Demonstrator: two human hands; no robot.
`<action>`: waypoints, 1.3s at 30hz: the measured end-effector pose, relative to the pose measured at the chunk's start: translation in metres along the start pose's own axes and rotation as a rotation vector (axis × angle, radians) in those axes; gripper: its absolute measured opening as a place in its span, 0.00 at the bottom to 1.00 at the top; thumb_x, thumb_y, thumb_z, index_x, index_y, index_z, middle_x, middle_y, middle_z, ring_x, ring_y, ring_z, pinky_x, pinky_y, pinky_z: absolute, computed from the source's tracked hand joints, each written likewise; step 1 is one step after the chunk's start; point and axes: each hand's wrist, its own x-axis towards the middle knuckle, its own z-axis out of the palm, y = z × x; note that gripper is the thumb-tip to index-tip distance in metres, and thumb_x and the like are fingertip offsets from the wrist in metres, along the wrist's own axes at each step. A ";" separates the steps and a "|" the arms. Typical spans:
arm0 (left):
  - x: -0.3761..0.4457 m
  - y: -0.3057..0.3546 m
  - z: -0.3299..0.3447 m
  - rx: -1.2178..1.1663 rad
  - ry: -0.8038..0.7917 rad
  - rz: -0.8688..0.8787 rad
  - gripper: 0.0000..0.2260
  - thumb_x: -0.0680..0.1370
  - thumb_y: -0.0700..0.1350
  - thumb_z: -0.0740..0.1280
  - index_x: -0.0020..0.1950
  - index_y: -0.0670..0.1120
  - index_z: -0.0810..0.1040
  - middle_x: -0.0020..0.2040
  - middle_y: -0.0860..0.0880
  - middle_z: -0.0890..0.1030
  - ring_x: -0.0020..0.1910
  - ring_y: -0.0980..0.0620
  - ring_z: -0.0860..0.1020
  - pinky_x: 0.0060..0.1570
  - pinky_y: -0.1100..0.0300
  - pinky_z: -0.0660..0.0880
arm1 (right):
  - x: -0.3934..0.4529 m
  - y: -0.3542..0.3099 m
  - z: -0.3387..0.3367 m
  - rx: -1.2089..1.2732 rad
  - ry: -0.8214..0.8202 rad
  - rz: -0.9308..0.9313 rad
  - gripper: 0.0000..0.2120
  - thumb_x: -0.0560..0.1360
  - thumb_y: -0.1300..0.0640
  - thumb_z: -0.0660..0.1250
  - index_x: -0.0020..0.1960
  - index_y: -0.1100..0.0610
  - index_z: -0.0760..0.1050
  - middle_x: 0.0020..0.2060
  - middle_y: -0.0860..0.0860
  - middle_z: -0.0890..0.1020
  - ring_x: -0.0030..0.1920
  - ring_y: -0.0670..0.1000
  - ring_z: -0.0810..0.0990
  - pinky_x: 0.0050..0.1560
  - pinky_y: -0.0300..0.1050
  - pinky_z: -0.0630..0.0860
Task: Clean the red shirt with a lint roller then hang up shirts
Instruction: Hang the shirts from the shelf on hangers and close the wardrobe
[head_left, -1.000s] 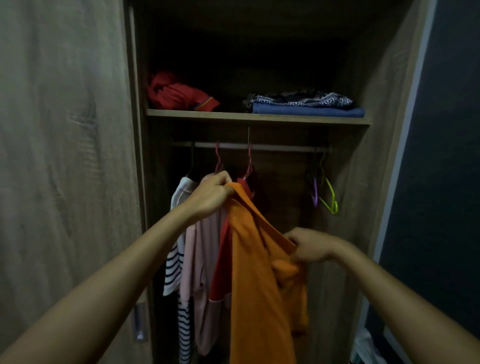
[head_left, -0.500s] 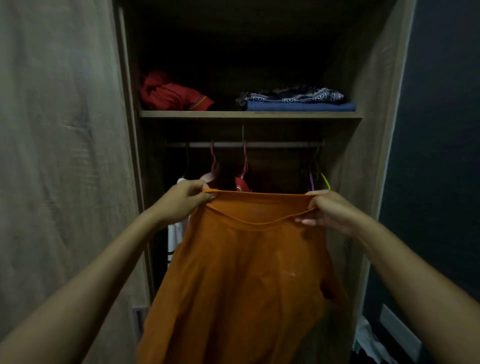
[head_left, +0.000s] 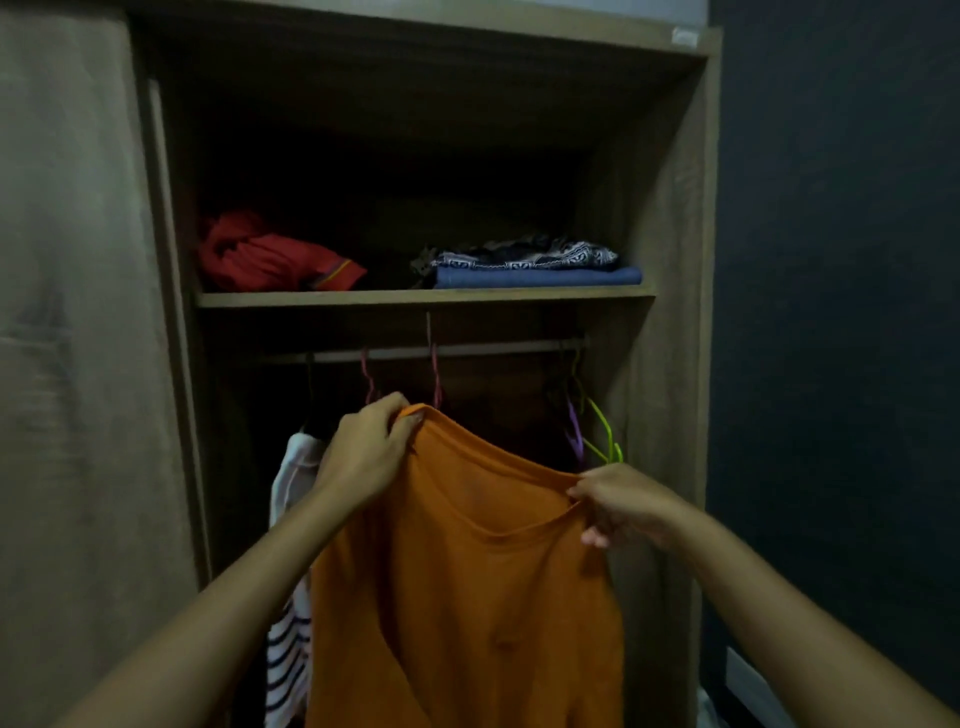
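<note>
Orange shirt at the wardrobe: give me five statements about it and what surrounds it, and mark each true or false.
1. Both hands hold the orange shirt by its top edge. True: the left hand grips one end, the right hand pinches the other.
2. The orange shirt already hangs on a hanger. False: only the hands hold it up, in front of the rail.
3. A folded blue garment lies on the shelf under a patterned one. True.
4. The striped shirt hangs to the right of the orange shirt. False: it hangs to its left.
5. Empty purple and green hangers hang at the rail's right end. True.
</note>
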 end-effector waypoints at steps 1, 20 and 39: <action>0.007 0.003 0.004 0.015 -0.003 0.016 0.12 0.82 0.52 0.58 0.40 0.54 0.73 0.36 0.52 0.78 0.36 0.57 0.77 0.36 0.59 0.71 | 0.005 -0.002 -0.003 -0.069 -0.013 -0.004 0.07 0.81 0.62 0.58 0.52 0.60 0.75 0.30 0.55 0.75 0.24 0.47 0.75 0.23 0.36 0.72; 0.109 0.018 0.066 0.154 -0.081 0.074 0.06 0.81 0.48 0.61 0.46 0.53 0.75 0.40 0.53 0.78 0.38 0.58 0.77 0.38 0.60 0.74 | 0.201 -0.059 -0.047 -0.789 0.473 -0.066 0.22 0.78 0.56 0.63 0.70 0.55 0.66 0.64 0.58 0.74 0.63 0.60 0.75 0.57 0.56 0.74; 0.114 -0.007 0.055 0.238 -0.027 0.032 0.05 0.80 0.48 0.63 0.45 0.52 0.76 0.41 0.53 0.79 0.41 0.56 0.78 0.44 0.52 0.78 | 0.255 -0.062 -0.022 0.291 0.411 -0.168 0.14 0.77 0.56 0.61 0.47 0.65 0.80 0.29 0.56 0.76 0.30 0.57 0.77 0.29 0.42 0.71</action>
